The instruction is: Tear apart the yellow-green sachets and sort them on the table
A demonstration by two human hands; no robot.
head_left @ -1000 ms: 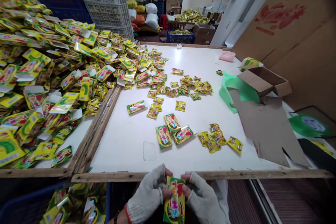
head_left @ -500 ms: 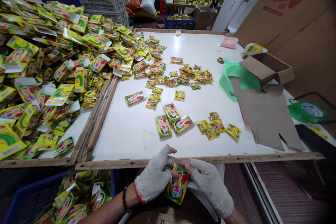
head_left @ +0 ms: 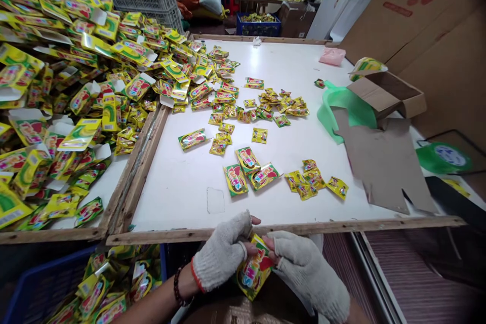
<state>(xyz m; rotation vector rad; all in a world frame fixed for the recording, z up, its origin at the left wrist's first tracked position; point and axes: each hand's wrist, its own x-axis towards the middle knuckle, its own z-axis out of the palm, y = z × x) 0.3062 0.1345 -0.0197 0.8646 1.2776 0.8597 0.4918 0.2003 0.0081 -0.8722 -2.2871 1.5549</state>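
yellow snack pouch (head_left: 253,271) sits between gloved left hand (head_left: 222,255) and right hand (head_left: 309,276), both pinching its top

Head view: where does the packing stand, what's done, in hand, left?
Done, apparently: finished-looking boxes lie in the blue crate at lower left. In hand: the left hand and right hand both grip one yellow box below the table edge. Left: a big heap of flat boxes and loose sachets scattered across the white top.
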